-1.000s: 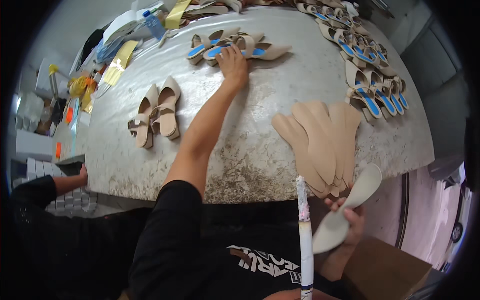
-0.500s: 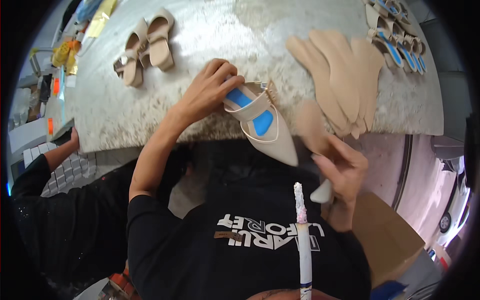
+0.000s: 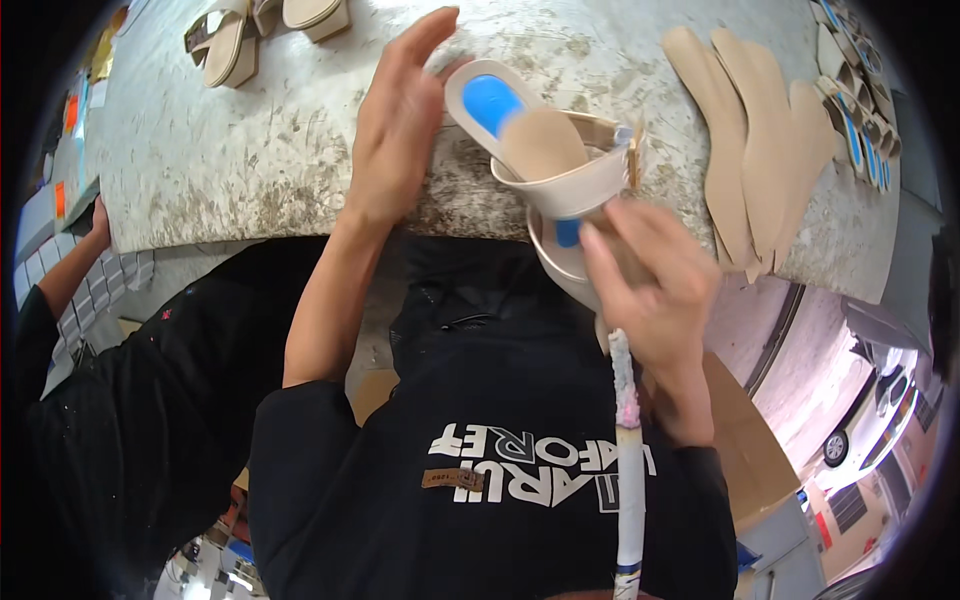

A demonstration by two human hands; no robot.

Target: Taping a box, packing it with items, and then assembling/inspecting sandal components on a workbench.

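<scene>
A beige pointed shoe (image 3: 570,190) with a strap and a blue footbed pad lies at the table's near edge, its toe toward me. A tan insole (image 3: 545,145) is inside it, its rounded end over the blue pad behind the strap. My right hand (image 3: 655,285), blurred, is at the front of the shoe with fingers closed on the insole's front part, which is mostly hidden. My left hand (image 3: 392,140) is raised beside the shoe's heel end, fingers stretched, holding nothing.
Several tan insoles (image 3: 750,140) lie fanned on the worn table (image 3: 280,160). Beige heeled shoes (image 3: 230,50) stand far left, others with blue pads (image 3: 860,120) far right. A cigarette (image 3: 630,490) with long ash juts up close. Another person's hand (image 3: 100,222) is at left.
The right hand has brought the insole from the right into the shoe. My left hand has let go of the heel end and opened. The view has shifted, with the table's contents higher.
</scene>
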